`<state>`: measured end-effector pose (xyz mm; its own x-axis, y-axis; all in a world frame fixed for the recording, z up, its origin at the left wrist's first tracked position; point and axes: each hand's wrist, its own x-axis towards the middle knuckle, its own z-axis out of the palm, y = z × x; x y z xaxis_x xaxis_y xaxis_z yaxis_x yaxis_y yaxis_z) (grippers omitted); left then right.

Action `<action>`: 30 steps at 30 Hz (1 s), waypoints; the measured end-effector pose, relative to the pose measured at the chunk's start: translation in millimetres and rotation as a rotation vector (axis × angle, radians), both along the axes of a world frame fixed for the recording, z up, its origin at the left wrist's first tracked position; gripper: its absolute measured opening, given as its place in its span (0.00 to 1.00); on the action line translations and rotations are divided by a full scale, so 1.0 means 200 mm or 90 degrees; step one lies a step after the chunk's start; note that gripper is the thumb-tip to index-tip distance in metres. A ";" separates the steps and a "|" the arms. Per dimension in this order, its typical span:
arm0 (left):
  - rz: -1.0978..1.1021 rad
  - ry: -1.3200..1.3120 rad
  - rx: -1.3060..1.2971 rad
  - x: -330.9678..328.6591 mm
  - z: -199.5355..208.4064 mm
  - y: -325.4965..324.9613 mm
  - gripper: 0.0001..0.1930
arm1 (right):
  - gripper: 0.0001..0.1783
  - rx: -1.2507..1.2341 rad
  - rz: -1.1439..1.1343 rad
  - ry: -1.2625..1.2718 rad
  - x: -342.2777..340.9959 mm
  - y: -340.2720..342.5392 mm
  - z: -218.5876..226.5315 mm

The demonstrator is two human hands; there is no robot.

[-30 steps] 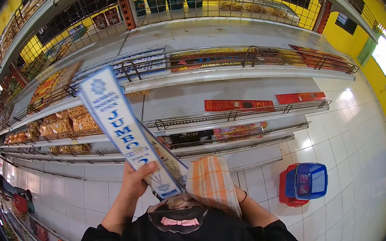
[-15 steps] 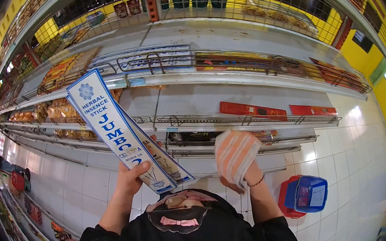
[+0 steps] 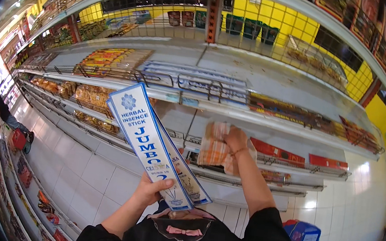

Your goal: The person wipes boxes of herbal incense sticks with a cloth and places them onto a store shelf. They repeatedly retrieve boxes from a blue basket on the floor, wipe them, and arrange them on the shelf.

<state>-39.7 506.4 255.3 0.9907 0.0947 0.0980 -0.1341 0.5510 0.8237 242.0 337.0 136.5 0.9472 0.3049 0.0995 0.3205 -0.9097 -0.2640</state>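
Note:
My left hand (image 3: 151, 189) grips the lower end of several long, flat incense stick packets (image 3: 138, 123), white with blue borders and fanned a little apart. The thumb lies across the front packet, and the fingers are hidden behind. My right hand (image 3: 236, 139) is closed on an orange-and-white cloth (image 3: 214, 151), which hangs down in front of the shelves, slightly blurred. Beyond it is a lower shelf with red flat packs (image 3: 277, 152) to the right. Whether the cloth touches the shelf I cannot tell.
The upper shelf holds blue-and-white packets (image 3: 195, 78), yellow-and-red packs (image 3: 109, 63) and dark long packs (image 3: 293, 114) behind a wire rail. Blue and red baskets (image 3: 303, 240) stand on the tiled floor at right. Another person (image 3: 1, 110) is in the aisle at far left.
My right hand has swung forward to the shelves, and the cloth now hangs more loosely from it. The view has shifted, showing more of the left aisle. My left hand still holds the packets.

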 end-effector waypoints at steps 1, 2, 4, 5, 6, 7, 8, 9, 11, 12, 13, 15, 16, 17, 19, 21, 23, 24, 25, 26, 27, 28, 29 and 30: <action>0.000 -0.001 -0.005 0.01 -0.01 0.03 0.27 | 0.20 0.004 0.007 -0.043 0.00 0.00 0.02; 0.007 0.001 -0.016 0.01 -0.02 0.05 0.27 | 0.20 0.008 0.017 -0.083 -0.03 -0.02 0.05; 0.048 0.025 -0.024 0.03 -0.03 0.07 0.22 | 0.21 0.037 0.060 -0.054 -0.15 -0.04 0.22; 0.074 0.036 -0.027 0.04 -0.02 0.09 0.20 | 0.21 0.064 0.101 0.013 -0.26 -0.03 0.39; 0.075 0.008 -0.070 0.05 0.03 0.09 0.19 | 0.20 0.195 0.128 0.065 -0.38 -0.02 0.49; 0.069 -0.013 -0.068 0.06 0.03 0.10 0.18 | 0.20 0.324 0.148 0.116 -0.49 -0.02 0.56; 0.060 -0.030 -0.067 0.07 0.02 0.11 0.18 | 0.20 0.404 0.256 0.199 -0.57 0.00 0.60; 0.056 -0.043 -0.063 0.08 0.02 0.12 0.18 | 0.20 0.486 0.366 0.289 -0.63 0.02 0.64; 0.012 -0.039 -0.065 0.10 0.01 0.15 0.16 | 0.18 0.506 0.489 0.313 -0.78 0.11 0.76; -0.010 -0.016 -0.080 0.10 0.04 0.15 0.15 | 0.17 0.443 0.472 0.305 -0.82 0.13 0.84; -0.034 0.005 -0.090 0.12 0.05 0.16 0.15 | 0.17 0.384 0.455 0.293 -0.84 0.16 0.91; -0.077 0.011 -0.094 0.12 0.03 0.22 0.16 | 0.17 0.315 0.451 0.282 -0.83 0.21 1.01; -0.096 -0.037 -0.087 0.14 0.03 0.24 0.17 | 0.16 0.302 0.444 0.277 -0.82 0.22 1.06; -0.101 -0.084 -0.083 0.16 0.03 0.26 0.18 | 0.16 0.288 0.435 0.273 -0.81 0.22 1.08; -0.097 -0.175 -0.081 0.20 0.06 0.29 0.18 | 0.17 0.311 0.451 0.160 -0.77 0.19 1.10; -0.047 -0.252 -0.082 0.23 0.08 0.34 0.16 | 0.18 0.272 0.419 0.111 -0.74 0.19 1.29; -0.046 -0.262 -0.097 0.23 0.08 0.41 0.16 | 0.20 0.245 0.422 0.037 -0.64 0.18 1.42; -0.066 -0.236 -0.108 0.21 0.09 0.46 0.16 | 0.20 0.252 0.404 0.037 -0.58 0.19 1.48; -0.104 -0.209 -0.126 0.21 0.08 0.50 0.16 | 0.20 0.256 0.368 0.035 -0.53 0.18 1.53; -0.100 -0.211 -0.130 0.21 0.05 0.53 0.17 | 0.19 0.206 0.365 -0.019 -0.45 0.21 1.58; -0.100 -0.195 -0.150 0.22 0.04 0.54 0.17 | 0.19 0.154 0.353 -0.074 -0.36 0.24 1.62; -0.097 -0.179 -0.165 0.22 0.03 0.55 0.17 | 0.18 0.157 0.347 -0.042 -0.24 0.26 1.62; -0.097 -0.161 -0.181 0.22 0.02 0.56 0.18 | 0.18 0.160 0.338 -0.010 -0.12 0.28 1.60; -0.096 -0.141 -0.182 0.22 0.01 0.56 0.18 | 0.18 0.134 0.326 -0.034 -0.02 0.30 1.58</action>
<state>4.7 618.8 257.4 0.9533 0.0044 0.3019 -0.1920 0.7807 0.5947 237.8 397.4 452.8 0.6754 0.6931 0.2518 0.7256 -0.5638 -0.3944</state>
